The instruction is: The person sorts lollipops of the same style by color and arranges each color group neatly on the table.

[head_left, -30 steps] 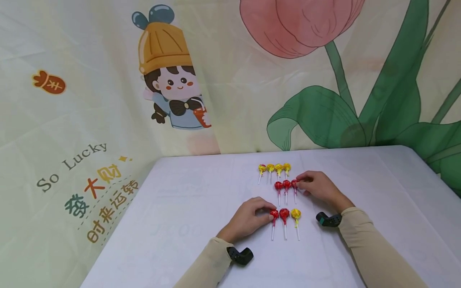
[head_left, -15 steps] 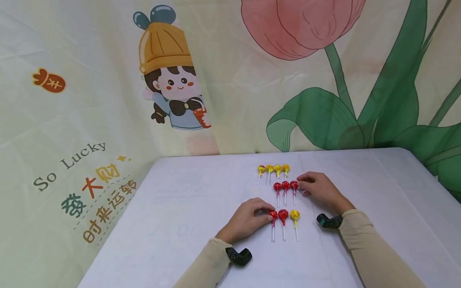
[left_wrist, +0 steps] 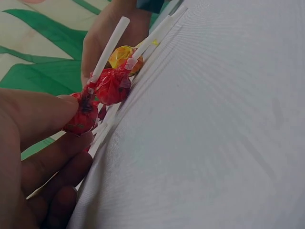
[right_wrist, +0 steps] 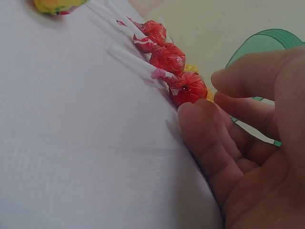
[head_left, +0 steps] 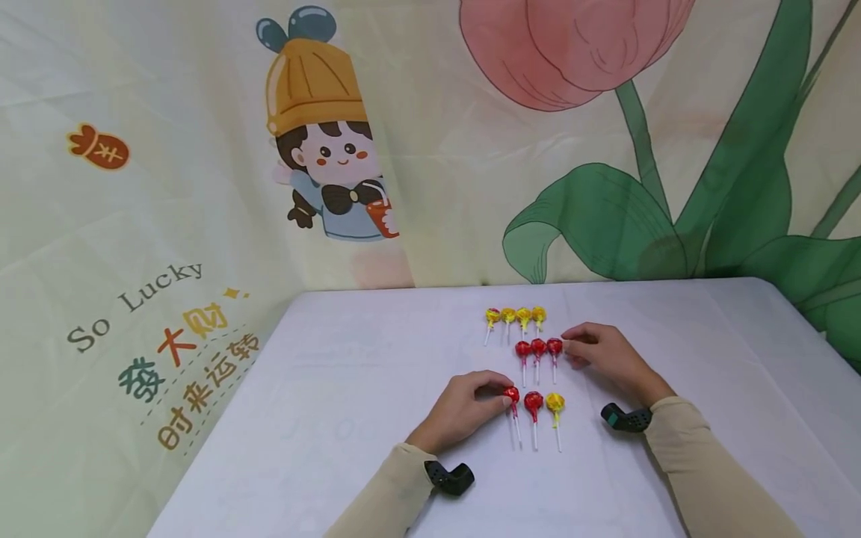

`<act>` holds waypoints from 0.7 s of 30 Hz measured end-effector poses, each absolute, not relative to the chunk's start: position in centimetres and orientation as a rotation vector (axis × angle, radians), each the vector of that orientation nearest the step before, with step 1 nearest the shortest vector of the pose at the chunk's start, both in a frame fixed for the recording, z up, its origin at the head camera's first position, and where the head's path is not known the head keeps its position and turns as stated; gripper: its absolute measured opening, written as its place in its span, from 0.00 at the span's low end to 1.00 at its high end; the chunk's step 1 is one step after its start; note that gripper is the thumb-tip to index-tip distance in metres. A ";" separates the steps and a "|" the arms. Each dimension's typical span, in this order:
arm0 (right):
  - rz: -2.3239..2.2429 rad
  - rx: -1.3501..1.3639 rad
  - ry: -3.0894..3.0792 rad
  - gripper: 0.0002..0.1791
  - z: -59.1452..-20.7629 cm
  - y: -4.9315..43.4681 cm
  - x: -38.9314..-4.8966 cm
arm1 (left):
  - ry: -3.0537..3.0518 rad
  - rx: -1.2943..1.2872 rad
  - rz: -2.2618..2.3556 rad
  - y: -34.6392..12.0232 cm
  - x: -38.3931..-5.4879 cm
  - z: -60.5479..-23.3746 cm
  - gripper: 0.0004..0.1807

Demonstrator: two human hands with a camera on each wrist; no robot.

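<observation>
My left hand (head_left: 464,407) pinches the wrapped head of a red lollipop (head_left: 513,396) between thumb and fingers. Its stick slants and a faint shadow lies beside it, so it looks slightly raised off the cloth. To its right lie another red lollipop (head_left: 534,403) and a yellow one (head_left: 554,403). My right hand (head_left: 605,355) is beside the rightmost red lollipop (head_left: 554,347) of the middle row. In the right wrist view, thumb and fingers stand parted near that lollipop's red head (right_wrist: 188,89); whether a fingertip touches it I cannot tell.
Two more red lollipops (head_left: 531,349) complete the middle row. Behind it, several yellow-wrapped lollipops (head_left: 516,317) lie side by side near the far edge of the white-covered table (head_left: 377,336). A printed cloth backdrop (head_left: 437,187) hangs behind the table.
My left hand has lifted the red lollipop slightly, and its stick has tilted. My right fingers have loosened and drawn a little to the right from the middle row's end lollipop.
</observation>
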State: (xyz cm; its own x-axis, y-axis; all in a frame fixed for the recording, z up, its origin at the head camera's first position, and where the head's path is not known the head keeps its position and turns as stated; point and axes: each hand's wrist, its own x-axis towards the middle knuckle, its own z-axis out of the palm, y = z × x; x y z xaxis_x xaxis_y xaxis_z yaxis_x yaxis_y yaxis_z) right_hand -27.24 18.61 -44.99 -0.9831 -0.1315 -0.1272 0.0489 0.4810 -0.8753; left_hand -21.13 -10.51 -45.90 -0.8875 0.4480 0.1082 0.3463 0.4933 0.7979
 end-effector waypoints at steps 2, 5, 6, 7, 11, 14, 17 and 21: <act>-1.515 -0.075 2.554 0.20 -44.9 18.7 -27.0 | 2.605 0.694 1.375 -10.5 -21.1 -45.9 0.11; -1.514 -0.081 2.564 0.20 -44.7 18.7 -26.7 | 2.593 0.679 1.398 -10.4 -21.0 -45.8 0.11; -1.512 -0.084 2.568 0.19 -44.7 18.7 -26.6 | 2.589 0.671 1.406 -10.4 -21.0 -45.8 0.10; -1.513 -0.084 2.570 0.19 -44.6 18.7 -26.4 | 2.588 0.661 1.412 -10.4 -21.0 -45.8 0.10; -1.508 -0.099 2.575 0.18 -44.5 18.8 -25.9 | 2.586 0.633 1.452 -10.4 -21.0 -45.7 0.10; -1.505 -0.123 2.578 0.18 -44.5 18.9 -25.4 | 2.589 0.631 1.495 -10.3 -21.1 -45.8 0.10; -1.487 -0.144 2.591 0.17 -44.5 19.0 -24.9 | 2.592 0.636 1.522 -10.3 -21.2 -45.9 0.10; -1.464 -0.158 2.598 0.16 -44.5 18.9 -24.2 | 2.593 0.643 1.545 -10.3 -21.3 -45.9 0.11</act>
State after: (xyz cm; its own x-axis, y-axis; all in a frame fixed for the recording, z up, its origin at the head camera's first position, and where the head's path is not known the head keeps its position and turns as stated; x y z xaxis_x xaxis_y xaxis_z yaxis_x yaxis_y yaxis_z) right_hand -24.19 18.88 -44.45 -0.9824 -0.1674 -0.0830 -0.0156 0.5164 -0.8562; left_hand -21.26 -10.32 -45.88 -0.9117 0.3777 0.1618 0.3222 0.4125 0.8521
